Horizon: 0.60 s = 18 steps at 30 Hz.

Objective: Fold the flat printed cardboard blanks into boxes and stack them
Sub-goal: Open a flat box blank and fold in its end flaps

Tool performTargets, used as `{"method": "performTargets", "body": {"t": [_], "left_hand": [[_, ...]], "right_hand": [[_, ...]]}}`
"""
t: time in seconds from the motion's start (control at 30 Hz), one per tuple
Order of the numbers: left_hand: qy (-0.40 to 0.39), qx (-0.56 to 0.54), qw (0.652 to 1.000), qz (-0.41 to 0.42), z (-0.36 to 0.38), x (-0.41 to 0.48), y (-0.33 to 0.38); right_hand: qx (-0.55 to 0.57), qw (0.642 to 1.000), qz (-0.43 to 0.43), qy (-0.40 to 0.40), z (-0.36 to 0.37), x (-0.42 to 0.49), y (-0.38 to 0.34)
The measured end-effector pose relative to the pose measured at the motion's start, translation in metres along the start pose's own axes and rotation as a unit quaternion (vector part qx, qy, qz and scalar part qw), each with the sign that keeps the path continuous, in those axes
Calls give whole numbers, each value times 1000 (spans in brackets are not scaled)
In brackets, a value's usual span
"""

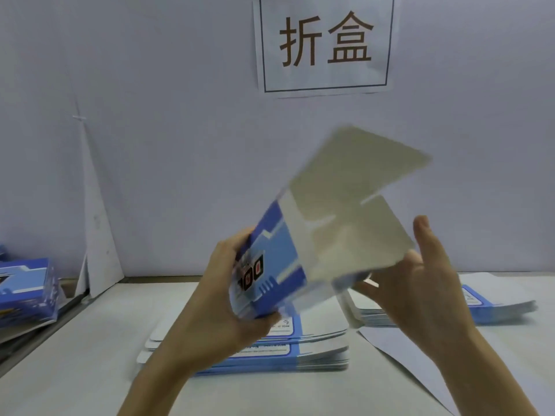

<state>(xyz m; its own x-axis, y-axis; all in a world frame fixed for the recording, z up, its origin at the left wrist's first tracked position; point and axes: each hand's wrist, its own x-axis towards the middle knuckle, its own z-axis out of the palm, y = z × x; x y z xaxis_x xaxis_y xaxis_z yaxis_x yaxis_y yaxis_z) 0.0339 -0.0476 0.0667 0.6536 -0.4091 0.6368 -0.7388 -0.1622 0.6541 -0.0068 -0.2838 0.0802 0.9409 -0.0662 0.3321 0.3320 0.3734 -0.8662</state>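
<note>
Two bare forearms rising from the near edge of the table (pixel 90 340), meeting above its middle around a half-formed box (pixel 300 250). Beyond, pale wall (pixel 150 115) along the far edge, bearing a paper sign (pixel 326 43) with two printed characters. On the table, under the hands, a stack of flat blanks (pixel 306 352) near the middle; a second stack of blanks (pixel 495 304) toward the right edge, with a loose white sheet (pixel 399 346) lying beside it. At the left edge, folded boxes (pixel 27 292) piled together.

Box held in the air, tilted, blurred; blue printed side turned left, plain grey flaps (pixel 360 181) spread open and pointing up and away. Left hand (pixel 222 298) clamped on the blue printed body, thumb along the lower edge, fingers wrapped behind and mostly hidden. Right hand (pixel 420 283) opened wide, palm against the box's right lower corner, thumb raised free beside the lower flap; fingertips hidden under the cardboard, so actual grip on that side not clear.
</note>
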Motion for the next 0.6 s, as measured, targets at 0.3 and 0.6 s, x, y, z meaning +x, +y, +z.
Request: {"method": "performTargets", "body": {"t": [0.3, 0.6], "left_hand": [[-15, 2, 999, 32, -4, -1, 4], [3, 70, 996, 62, 6, -1, -1]], "right_hand": [[152, 978, 64, -131, -3, -4, -4], [118, 986, 36, -115, 2, -2, 4]]}}
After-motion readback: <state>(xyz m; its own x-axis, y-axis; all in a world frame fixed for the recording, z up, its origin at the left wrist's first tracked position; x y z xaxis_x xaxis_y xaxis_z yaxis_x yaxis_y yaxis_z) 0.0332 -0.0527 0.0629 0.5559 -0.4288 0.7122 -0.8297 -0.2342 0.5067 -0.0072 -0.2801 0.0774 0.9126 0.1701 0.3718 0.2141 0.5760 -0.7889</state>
